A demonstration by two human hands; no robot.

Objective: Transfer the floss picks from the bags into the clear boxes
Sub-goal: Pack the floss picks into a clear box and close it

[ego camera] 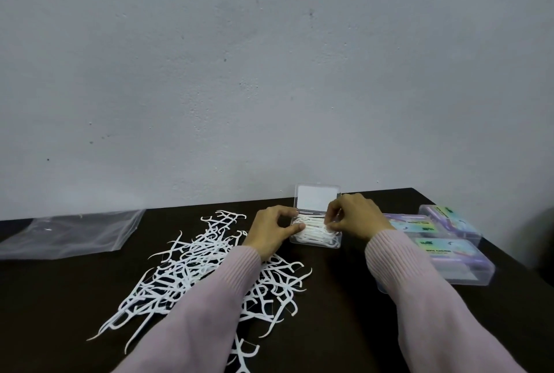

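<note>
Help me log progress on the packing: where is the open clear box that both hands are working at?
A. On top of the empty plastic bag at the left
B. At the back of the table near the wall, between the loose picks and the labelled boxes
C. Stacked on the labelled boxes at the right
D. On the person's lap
B: the open clear box stands on the table near the wall, with the loose floss picks to its left and the labelled boxes to its right; the left hand and right hand meet at it.

Dark counter (344,327) fills the lower frame, its far edge butting straight against a pale grey wall (269,72). That wall takes up the whole upper half, matte and dotted with small dark specks. Pink ribbed sleeves (398,255) cross the counter from the near edge.
</note>
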